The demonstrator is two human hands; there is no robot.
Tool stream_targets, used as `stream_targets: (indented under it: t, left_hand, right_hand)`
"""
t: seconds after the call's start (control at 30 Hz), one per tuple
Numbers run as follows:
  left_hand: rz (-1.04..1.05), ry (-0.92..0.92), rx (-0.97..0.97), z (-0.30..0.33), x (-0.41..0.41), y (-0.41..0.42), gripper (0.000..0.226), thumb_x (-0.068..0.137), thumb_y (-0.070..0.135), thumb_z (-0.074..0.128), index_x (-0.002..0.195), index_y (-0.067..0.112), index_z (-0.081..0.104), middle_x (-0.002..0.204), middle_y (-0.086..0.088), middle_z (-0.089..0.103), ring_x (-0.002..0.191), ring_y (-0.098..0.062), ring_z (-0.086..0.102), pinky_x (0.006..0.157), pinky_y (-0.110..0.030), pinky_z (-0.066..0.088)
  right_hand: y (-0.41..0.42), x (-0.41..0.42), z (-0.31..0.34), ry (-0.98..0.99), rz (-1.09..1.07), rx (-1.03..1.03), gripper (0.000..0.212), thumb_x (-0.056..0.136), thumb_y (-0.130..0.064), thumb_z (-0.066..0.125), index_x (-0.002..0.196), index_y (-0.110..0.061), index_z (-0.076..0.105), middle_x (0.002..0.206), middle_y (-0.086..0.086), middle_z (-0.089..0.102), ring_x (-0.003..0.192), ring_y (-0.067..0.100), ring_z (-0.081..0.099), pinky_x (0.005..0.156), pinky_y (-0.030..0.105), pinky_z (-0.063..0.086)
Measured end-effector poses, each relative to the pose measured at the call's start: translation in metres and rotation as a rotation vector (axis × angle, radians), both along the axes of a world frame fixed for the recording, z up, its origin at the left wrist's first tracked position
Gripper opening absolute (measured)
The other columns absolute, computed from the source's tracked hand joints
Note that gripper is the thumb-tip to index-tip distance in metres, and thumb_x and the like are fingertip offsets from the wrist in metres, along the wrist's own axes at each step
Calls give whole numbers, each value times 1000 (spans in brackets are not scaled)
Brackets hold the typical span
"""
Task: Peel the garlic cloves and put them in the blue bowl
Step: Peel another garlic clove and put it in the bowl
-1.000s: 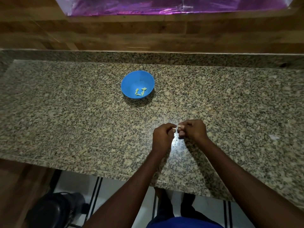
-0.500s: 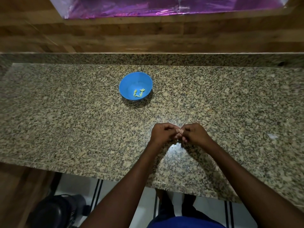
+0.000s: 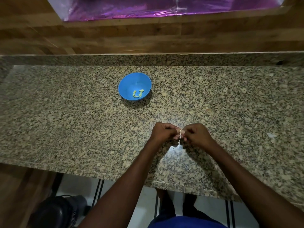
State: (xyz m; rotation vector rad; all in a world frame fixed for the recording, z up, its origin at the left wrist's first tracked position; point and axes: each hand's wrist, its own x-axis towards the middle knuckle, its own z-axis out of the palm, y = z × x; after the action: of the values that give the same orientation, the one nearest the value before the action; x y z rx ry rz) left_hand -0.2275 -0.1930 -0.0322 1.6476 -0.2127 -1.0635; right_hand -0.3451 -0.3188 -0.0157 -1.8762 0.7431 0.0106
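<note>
Over speckled granite counter (image 3: 82,129), both hands pinch clove (image 3: 180,134)

Countertop (image 3: 65,129): speckled granite, tan/black/grey, runs full width of view; glossy patch near front edge, centre.
Upstand (image 3: 98,60): same granite, low strip along back of countertop, meets wall.
Wall panel (image 3: 148,37): wood-look planks, brown, horiz. grain, behind upstand.
Purple sheet (image 3: 148,7): shiny, crinkled, purple/violet, at top of view above wall panel; material cannot tell.
White scrap (image 3: 270,135): small pale fragment on countertop, far rt; type cannot tell.
Floor (image 3: 144,208): light tiles w/ dark stripes, seen below countertop front edge.
Black object (image 3: 60,211): dark, rounded, on floor lower left; identity cannot tell.
Cabinet side (image 3: 19,195): brown wood, lower left, under countertop.
</note>
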Motion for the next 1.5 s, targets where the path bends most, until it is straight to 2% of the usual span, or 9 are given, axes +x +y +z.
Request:
stream_targets:
  t: [0.07,0.13,0.27,0.4,0.53,0.77,0.97,1.4,1.5]
  left_hand:
    - [32,91,-6,0,1,-1,6,86,-3,70,90,-7,74,83,-28,72,62,-22,68,65,-29,62]
    - [57,178,-11,0,3,-2,8,87,-7,68,93,-9,72,82,-25,72,61,-19,68,62,-23,60]
    - [89,280,-36,-4,4,-1,5,86,-5,69,89,-5,74,82,-21,73,67,-20,70,65,-23,60]
    - [103,219,-91,-1,-3,-4,5,88,-1,70,93,-2,72,78,-15,73,66,-15,70,64,-21,57]
    - [116,122,-83,-6,-7,-4,5,88,1,71,92,0,74,76,-15,72,66,-20,68,69,-27,59]
    - [183,104,10,-10,-8,-4,12,85,7,75,91,-3,76,74,-21,72,64,-25,67,58,-29,58]
    - [177,74,17,-11,-8,-4,17,83,11,79,85,-5,73,69,-21,67,53,-21,64,61,-34,59]
    - [161,154,13,-8,-12,-6,14,85,7,74,90,-5,73,68,-20,65,56,-25,57,67,-43,57]
    - [172,290,63,-3,-10,-7,11,84,6,72,87,-5,72,65,-16,64,53,-22,53,66,-38,53]
  right_hand:
    - [10,0,-1,32,78,-436,22,87,-14,63,64,-17,63,53,-4,57,50,10,53,48,22,31]
    - [16,-1,-2,6,81,-561,15,80,-18,59,66,-18,59,59,0,59,57,21,57,51,27,32]
    - [12,-4,0,-82,-58,-221,17,88,-5,61,73,-7,70,56,-3,63,46,4,60,44,12,40]
    - [5,-2,-6,-99,-231,269,24,96,-2,58,77,0,72,63,16,69,47,20,60,46,24,48]
    - [4,-4,-10,-59,-396,488,23,98,-2,56,82,6,71,65,16,69,50,20,58,46,23,50]
    - [6,-6,-6,-20,-464,365,15,89,0,66,74,3,67,66,19,70,48,25,60,60,48,59]
    - [1,-11,-9,85,-153,-171,19,79,-8,68,71,-23,73,60,-12,69,55,-8,61,49,7,41]
    - [2,-7,-11,-101,-304,193,12,84,-10,76,73,-6,73,65,17,71,63,36,71,58,42,59]
    - [2,-7,-9,-110,-269,180,12,84,-7,75,73,-6,71,64,17,70,55,27,68,50,33,53]
